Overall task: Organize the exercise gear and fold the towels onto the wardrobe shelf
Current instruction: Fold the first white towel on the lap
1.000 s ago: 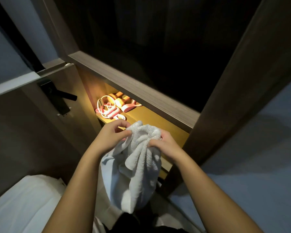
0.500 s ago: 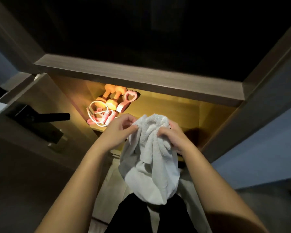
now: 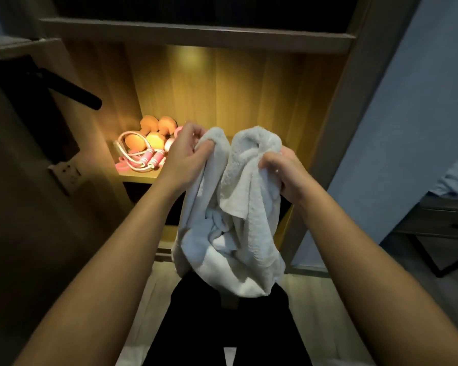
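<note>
One towel point(image 3: 233, 207), left hand point(image 3: 185, 157), right hand point(image 3: 283, 173); left of the left hand, two dumbbells point(image 3: 135, 142), one rope point(image 3: 149, 160).

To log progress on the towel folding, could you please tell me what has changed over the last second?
The left hand and right hand have drawn slightly apart, spreading the bunched top of the white towel between them. Both still grip it, and it still hangs unfolded before the lit shelf. The dumbbells and jump rope stay at the shelf's left end.
</note>
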